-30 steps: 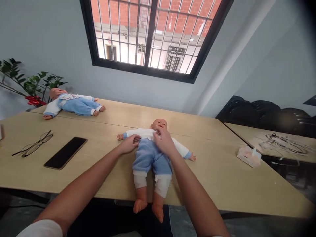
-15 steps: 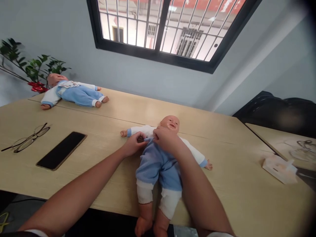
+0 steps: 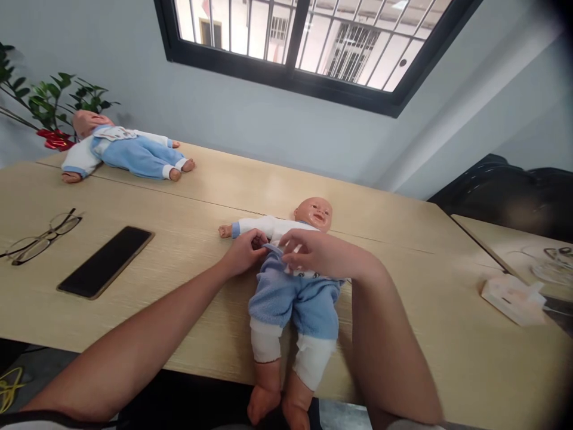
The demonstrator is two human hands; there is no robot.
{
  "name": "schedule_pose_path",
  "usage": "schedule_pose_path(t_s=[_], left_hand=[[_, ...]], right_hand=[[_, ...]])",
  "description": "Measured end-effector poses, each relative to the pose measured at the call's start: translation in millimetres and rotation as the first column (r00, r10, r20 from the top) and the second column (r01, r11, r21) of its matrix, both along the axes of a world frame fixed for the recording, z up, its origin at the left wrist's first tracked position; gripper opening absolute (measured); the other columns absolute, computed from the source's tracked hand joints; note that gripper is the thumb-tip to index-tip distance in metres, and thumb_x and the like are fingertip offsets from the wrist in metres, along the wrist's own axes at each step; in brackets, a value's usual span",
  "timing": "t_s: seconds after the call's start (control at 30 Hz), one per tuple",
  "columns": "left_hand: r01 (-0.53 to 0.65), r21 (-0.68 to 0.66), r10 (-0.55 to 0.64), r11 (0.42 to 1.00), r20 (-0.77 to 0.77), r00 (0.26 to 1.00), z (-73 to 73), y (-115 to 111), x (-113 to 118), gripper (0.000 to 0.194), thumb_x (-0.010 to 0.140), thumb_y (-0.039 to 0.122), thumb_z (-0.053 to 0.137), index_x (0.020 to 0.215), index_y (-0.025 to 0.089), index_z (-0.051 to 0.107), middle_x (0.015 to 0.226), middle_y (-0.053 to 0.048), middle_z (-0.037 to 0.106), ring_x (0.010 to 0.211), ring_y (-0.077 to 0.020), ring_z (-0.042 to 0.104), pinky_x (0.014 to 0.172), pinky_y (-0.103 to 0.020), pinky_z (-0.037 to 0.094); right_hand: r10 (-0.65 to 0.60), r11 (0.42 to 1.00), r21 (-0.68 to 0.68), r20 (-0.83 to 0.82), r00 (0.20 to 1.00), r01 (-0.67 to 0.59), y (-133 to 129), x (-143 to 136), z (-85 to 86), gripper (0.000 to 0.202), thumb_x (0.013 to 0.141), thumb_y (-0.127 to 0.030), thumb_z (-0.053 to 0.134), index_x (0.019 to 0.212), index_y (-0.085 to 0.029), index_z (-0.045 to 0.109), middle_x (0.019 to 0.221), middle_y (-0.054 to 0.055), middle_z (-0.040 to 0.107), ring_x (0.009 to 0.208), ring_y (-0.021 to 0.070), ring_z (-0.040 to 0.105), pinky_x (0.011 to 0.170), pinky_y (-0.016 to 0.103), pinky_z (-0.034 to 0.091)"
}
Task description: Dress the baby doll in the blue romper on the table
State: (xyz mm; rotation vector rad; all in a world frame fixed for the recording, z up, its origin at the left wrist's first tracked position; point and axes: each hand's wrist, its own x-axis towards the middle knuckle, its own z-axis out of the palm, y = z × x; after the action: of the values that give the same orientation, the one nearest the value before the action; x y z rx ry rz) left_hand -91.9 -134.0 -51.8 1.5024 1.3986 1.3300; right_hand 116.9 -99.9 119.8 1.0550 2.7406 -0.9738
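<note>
A baby doll lies on its back in front of me, legs toward me and feet past the table's near edge. It wears a white top and blue trousers with white lower legs. At the doll's waist, my left hand is closed, pinching the blue trouser edge between thumb and fingers. Over the chest hovers my right hand, its bent fingers and thumb apart, close to the same edge. Dark spots of a print show just below that hand. My right hand hides much of the doll's torso and one sleeve.
A second doll in blue and white lies at the back left, near a potted plant. Left of me are a dark phone and eyeglasses. A white box stands on the table at right.
My right hand has loosened from its closed grip at the doll's chest, and its fingers have spread apart, with the wrist bent outward. My left hand keeps its pinch. The view has shifted slightly.
</note>
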Motion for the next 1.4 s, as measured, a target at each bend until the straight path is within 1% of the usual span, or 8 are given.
schedule_pose_path(t_s=[0.2,0.47,0.63,0.77,0.87,1.0,1.23,1.4], left_hand=[[-0.117,0.012,0.117,0.993,-0.002,0.993,5.2,-3,3,0.023,0.080,0.036,0.072,0.082,0.020,0.055,0.069,0.005,0.055,0.065,-0.0134,0.050,0.061,-0.027,0.040],[-0.176,0.076,0.182,0.982,-0.088,0.979,10.5,-8,8,0.021,0.083,0.032,0.070,0.081,0.021,0.052,0.070,0.005,0.051,0.063,-0.0125,0.047,0.061,-0.026,0.037],[-0.221,0.115,0.240,0.968,-0.188,0.952,15.2,-11,10,0.015,0.081,0.018,0.066,0.082,0.022,0.051,0.076,0.004,0.054,0.065,-0.0135,0.050,0.066,-0.028,0.039],[-0.234,0.145,0.260,0.962,-0.204,0.944,20.0,-14,12,0.017,0.081,0.020,0.066,0.082,0.022,0.049,0.074,0.004,0.053,0.064,-0.0139,0.049,0.066,-0.029,0.039],[-0.242,0.193,0.282,0.951,-0.214,0.935,21.7,-16,11,0.019,0.078,0.017,0.065,0.078,0.023,0.046,0.073,0.004,0.051,0.064,-0.0137,0.048,0.065,-0.028,0.037],[-0.224,0.236,0.284,0.946,-0.267,0.921,22.8,-17,10,0.016,0.079,0.015,0.063,0.080,0.022,0.050,0.072,0.004,0.053,0.063,-0.0135,0.048,0.063,-0.028,0.035],[-0.219,0.260,0.290,0.940,-0.276,0.917,30.9,-27,14,0.016,0.084,0.024,0.066,0.082,0.022,0.050,0.076,0.006,0.056,0.059,-0.0106,0.049,0.062,-0.026,0.035],[-0.238,0.370,0.329,0.898,-0.207,0.921,30.7,-32,15,0.019,0.088,0.026,0.063,0.081,0.022,0.046,0.075,0.005,0.053,0.060,-0.0109,0.048,0.061,-0.026,0.035]], right_hand=[[-0.076,0.983,0.174,0.138,0.988,0.051,13,-12,-28.2,0.030,0.078,-0.039,0.080,0.103,-0.025,0.071,0.082,0.003,0.075,0.067,0.0195,0.061,0.060,0.031,0.036],[-0.089,0.896,0.440,0.064,0.994,0.052,-3,-22,-24.2,0.010,0.085,-0.029,0.069,0.093,-0.024,0.066,0.081,0.003,0.070,0.066,0.0178,0.054,0.059,0.031,0.029],[-0.017,0.977,0.214,0.062,0.998,0.003,7,-22,-12.2,0.031,0.096,-0.050,0.057,0.091,-0.021,0.066,0.079,0.002,0.069,0.067,0.0170,0.057,0.060,0.029,0.037],[-0.034,0.980,0.192,-0.070,0.997,0.047,44,-51,-22.3,0.033,0.104,-0.037,0.042,0.114,-0.020,0.068,0.096,0.005,0.073,0.077,0.0181,0.065,0.074,0.030,0.047],[0.182,0.922,0.351,-0.013,0.983,-0.165,73,-85,-48.7,0.041,0.085,-0.020,0.069,0.125,-0.023,0.068,0.128,0.008,0.069,0.114,0.0260,0.061,0.097,0.034,0.044],[0.341,0.879,0.311,0.120,0.933,-0.361,82,-107,-70.7,0.054,0.076,-0.007,0.070,0.127,-0.026,0.069,0.119,0.007,0.070,0.113,0.0271,0.061,0.097,0.034,0.044],[0.159,0.878,0.478,-0.243,0.957,-0.024,59,-61,-40.3,0.057,0.081,-0.009,0.057,0.135,-0.025,0.060,0.125,0.010,0.057,0.112,0.0256,0.059,0.095,0.037,0.048],[0.214,0.888,0.457,-0.313,0.925,-0.051,64,-33,-36.2,0.049,0.077,-0.009,0.056,0.123,-0.022,0.068,0.124,0.009,0.067,0.114,0.0285,0.060,0.101,0.041,0.046]])
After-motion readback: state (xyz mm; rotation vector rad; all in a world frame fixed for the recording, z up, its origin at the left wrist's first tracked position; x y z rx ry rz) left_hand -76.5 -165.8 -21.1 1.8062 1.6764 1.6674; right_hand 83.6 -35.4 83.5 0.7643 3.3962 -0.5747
